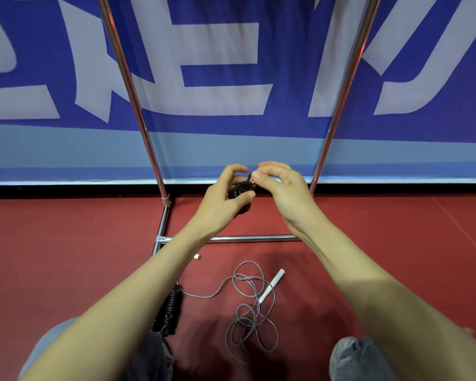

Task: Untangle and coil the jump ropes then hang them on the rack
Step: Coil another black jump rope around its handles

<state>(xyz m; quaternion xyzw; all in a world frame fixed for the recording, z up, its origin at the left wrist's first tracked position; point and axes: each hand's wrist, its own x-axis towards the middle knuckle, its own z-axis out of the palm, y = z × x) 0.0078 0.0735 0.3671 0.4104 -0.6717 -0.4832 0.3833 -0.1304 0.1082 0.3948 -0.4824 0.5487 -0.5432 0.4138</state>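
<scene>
Fingers [235,169] of the left hand [223,199] curl round a small, tightly coiled black rope [241,191], thumb pressed across its front, while the right hand [283,188] pinches the rope's loose end between thumb and forefinger just above the coil. Both hands are held out at arm's length in front of the kneeling person, low between the two slanting chrome uprights of the rack [344,86] and above its base bar. A grey rope [248,312] lies in a loose tangle of loops on the red floor [66,257] between the person's forearms. One white handle [272,284] rests on the floor at the tangle's upper right. A second white end [197,257] shows just beside the left forearm, near the rack's base corner. A dark wound bundle [172,309] lies on the floor to the left of the grey tangle, partly hidden behind the left forearm; what it is cannot be told for certain. The person's knees [355,358], in grey trousers, show at the bottom edge. Behind the rack stands a blue banner [217,50] with large white lettering.
</scene>
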